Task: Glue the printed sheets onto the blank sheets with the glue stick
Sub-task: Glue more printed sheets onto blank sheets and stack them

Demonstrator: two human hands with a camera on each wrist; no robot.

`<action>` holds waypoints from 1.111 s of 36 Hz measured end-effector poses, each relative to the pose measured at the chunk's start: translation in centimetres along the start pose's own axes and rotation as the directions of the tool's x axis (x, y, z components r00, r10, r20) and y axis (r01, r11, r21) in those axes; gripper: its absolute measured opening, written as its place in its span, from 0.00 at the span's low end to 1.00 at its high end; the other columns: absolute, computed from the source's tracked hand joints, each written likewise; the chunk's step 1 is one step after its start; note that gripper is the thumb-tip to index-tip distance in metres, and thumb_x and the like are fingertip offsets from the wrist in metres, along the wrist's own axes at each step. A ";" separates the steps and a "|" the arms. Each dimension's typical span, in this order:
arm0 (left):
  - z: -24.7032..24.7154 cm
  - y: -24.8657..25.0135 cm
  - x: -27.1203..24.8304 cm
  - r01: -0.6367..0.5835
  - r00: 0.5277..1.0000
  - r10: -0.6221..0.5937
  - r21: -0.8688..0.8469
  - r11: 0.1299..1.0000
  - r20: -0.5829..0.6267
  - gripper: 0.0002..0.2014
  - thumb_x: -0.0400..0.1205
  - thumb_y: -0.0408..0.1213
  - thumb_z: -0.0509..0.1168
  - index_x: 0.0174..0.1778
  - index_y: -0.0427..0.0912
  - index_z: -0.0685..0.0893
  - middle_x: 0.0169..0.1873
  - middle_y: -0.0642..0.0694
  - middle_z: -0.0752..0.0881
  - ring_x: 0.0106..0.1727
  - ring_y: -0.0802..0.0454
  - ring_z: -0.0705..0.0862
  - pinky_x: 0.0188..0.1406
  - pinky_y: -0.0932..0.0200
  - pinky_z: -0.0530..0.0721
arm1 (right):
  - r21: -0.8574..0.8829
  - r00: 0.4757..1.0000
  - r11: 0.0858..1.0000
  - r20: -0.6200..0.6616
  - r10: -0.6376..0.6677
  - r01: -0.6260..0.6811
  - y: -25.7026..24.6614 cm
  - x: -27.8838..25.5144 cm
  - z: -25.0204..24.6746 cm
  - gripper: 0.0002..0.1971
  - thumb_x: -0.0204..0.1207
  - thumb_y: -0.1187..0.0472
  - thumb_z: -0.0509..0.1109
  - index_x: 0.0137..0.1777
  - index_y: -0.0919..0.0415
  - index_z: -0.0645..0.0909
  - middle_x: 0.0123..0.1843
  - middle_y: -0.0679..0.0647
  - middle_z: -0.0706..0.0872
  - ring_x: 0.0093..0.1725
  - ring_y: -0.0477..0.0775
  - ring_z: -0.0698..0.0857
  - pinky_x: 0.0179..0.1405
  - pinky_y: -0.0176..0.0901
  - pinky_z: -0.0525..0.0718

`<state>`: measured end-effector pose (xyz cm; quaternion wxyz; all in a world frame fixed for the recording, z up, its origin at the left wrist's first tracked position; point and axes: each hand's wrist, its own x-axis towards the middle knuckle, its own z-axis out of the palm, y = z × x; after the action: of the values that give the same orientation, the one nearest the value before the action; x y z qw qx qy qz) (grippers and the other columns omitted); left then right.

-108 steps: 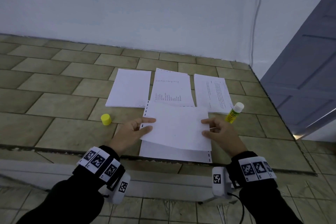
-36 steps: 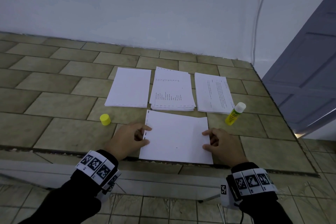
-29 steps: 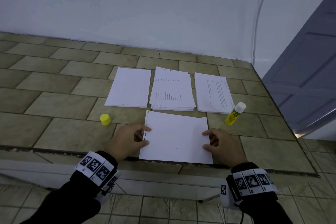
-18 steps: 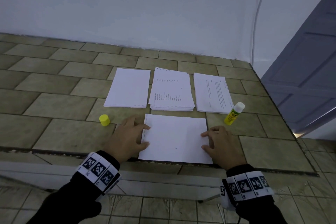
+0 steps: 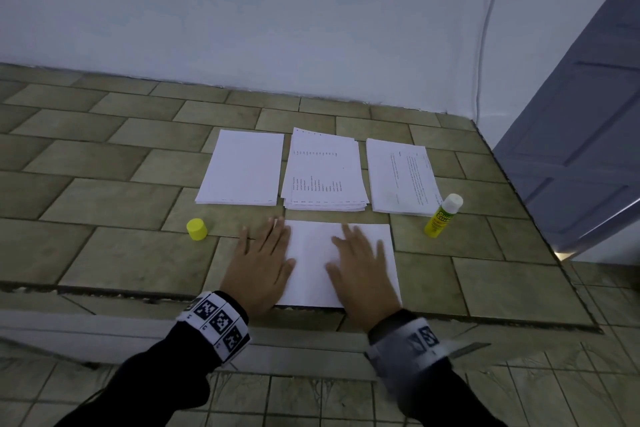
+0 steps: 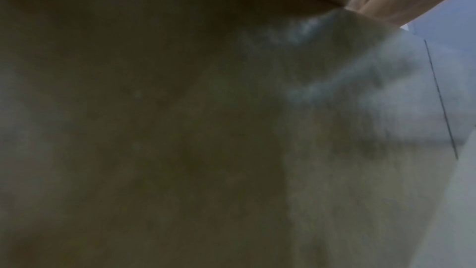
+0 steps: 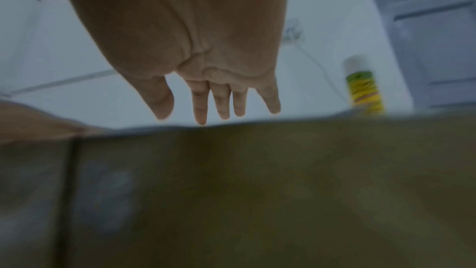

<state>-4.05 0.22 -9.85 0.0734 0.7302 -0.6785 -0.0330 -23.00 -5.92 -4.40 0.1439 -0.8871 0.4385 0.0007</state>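
A white sheet (image 5: pixel 311 263) lies flat near the front edge of the tiled counter, blank side up. My left hand (image 5: pixel 261 258) presses flat on its left edge with straight fingers. My right hand (image 5: pixel 360 263) lies flat on its right half, fingers spread (image 7: pixel 206 99). Behind it lie a blank stack (image 5: pixel 244 168), a printed stack (image 5: pixel 323 173) and another printed stack (image 5: pixel 401 177). The uncapped yellow glue stick (image 5: pixel 442 216) stands to the right, also seen as the glue stick (image 7: pixel 364 91) in the right wrist view. Its yellow cap (image 5: pixel 196 229) sits at the left. The left wrist view is dark and blurred.
The tiled counter (image 5: pixel 104 211) ends in a front edge (image 5: pixel 121 291) just below my wrists. A white wall (image 5: pixel 277 28) with a cable (image 5: pixel 485 28) runs behind. A grey door (image 5: pixel 588 132) stands at the right.
The sheet I held lifted by both edges now lies flat. Both hands went from pinching its edges to lying flat; the right slid inward onto the sheet.
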 end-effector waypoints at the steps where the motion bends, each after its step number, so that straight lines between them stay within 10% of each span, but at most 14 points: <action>1: 0.0 0.0 0.0 0.002 1.000 -0.002 -0.004 1.000 -0.008 0.36 0.89 0.53 0.33 0.76 0.33 0.76 0.76 0.37 0.75 0.77 0.40 0.75 0.72 0.28 0.72 | 0.034 0.999 0.999 0.020 -0.032 0.031 -0.8 0.5 0.4 0.39 0.80 0.36 0.27 0.84 0.54 0.53 0.88 0.52 0.43 0.86 0.52 0.40 0.80 0.61 0.35; 10: 0.2 0.1 0.0 -0.034 0.999 0.034 0.007 0.999 -0.043 0.31 0.89 0.46 0.38 0.73 0.31 0.78 0.73 0.35 0.78 0.75 0.39 0.76 0.69 0.32 0.62 | -0.021 0.994 0.994 0.004 -0.108 0.108 -2.5 4.3 3.5 0.52 0.64 0.32 0.15 0.86 0.54 0.46 0.87 0.48 0.47 0.86 0.46 0.43 0.79 0.66 0.29; 15: 0.1 0.3 0.0 -0.003 1.000 0.003 0.010 1.000 -0.026 0.33 0.89 0.50 0.38 0.73 0.31 0.78 0.74 0.35 0.77 0.75 0.39 0.77 0.68 0.27 0.75 | -0.092 0.998 0.996 -0.059 0.012 -0.017 2.1 3.0 3.1 0.55 0.61 0.31 0.08 0.86 0.55 0.44 0.87 0.47 0.44 0.85 0.44 0.43 0.79 0.61 0.32; 20: 0.1 0.1 0.1 0.008 0.999 -0.007 0.020 1.000 -0.045 0.33 0.89 0.51 0.39 0.74 0.32 0.77 0.74 0.36 0.77 0.75 0.39 0.76 0.68 0.27 0.74 | -0.089 0.980 0.977 -0.060 0.189 -0.194 7.0 1.1 1.8 0.47 0.69 0.34 0.20 0.86 0.56 0.45 0.87 0.47 0.44 0.86 0.45 0.44 0.81 0.64 0.39; 26: 0.4 0.1 0.1 -0.003 0.997 0.004 0.017 1.000 -0.075 0.31 0.85 0.50 0.46 0.75 0.33 0.76 0.76 0.37 0.75 0.77 0.40 0.74 0.71 0.29 0.70 | -0.197 0.966 0.954 -0.169 0.195 -0.227 5.0 1.3 1.8 0.36 0.80 0.44 0.43 0.74 0.68 0.75 0.76 0.63 0.75 0.76 0.61 0.75 0.74 0.79 0.50; 31: 0.6 0.0 0.3 -0.009 0.997 0.009 0.004 1.000 -0.076 0.31 0.88 0.51 0.42 0.75 0.34 0.77 0.76 0.37 0.76 0.76 0.40 0.75 0.74 0.32 0.65 | -0.073 0.991 0.990 0.054 -0.119 0.122 -0.9 1.8 2.2 0.43 0.73 0.40 0.23 0.86 0.59 0.44 0.87 0.53 0.42 0.86 0.51 0.42 0.81 0.72 0.39; 35: 0.5 0.1 0.2 -0.032 0.998 0.033 0.021 0.999 -0.046 0.37 0.89 0.50 0.31 0.73 0.32 0.79 0.74 0.35 0.77 0.74 0.38 0.77 0.69 0.34 0.62 | -0.100 0.989 0.986 0.083 -0.126 0.134 -2.1 2.5 4.0 0.37 0.86 0.45 0.29 0.78 0.60 0.71 0.80 0.53 0.71 0.80 0.51 0.70 0.70 0.75 0.70; 40: 0.4 0.0 0.2 -0.013 0.997 0.015 0.023 1.000 -0.076 0.32 0.89 0.50 0.39 0.73 0.33 0.78 0.74 0.36 0.77 0.74 0.40 0.77 0.67 0.29 0.77 | -0.141 0.994 0.984 0.019 -0.106 0.108 1.0 2.2 3.4 0.48 0.74 0.33 0.18 0.85 0.58 0.53 0.86 0.51 0.54 0.85 0.49 0.53 0.81 0.68 0.45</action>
<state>-4.09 0.04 -10.26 0.0909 0.7270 -0.6806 0.0029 -21.99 -7.35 -8.23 0.0829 -0.9174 0.3882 0.0294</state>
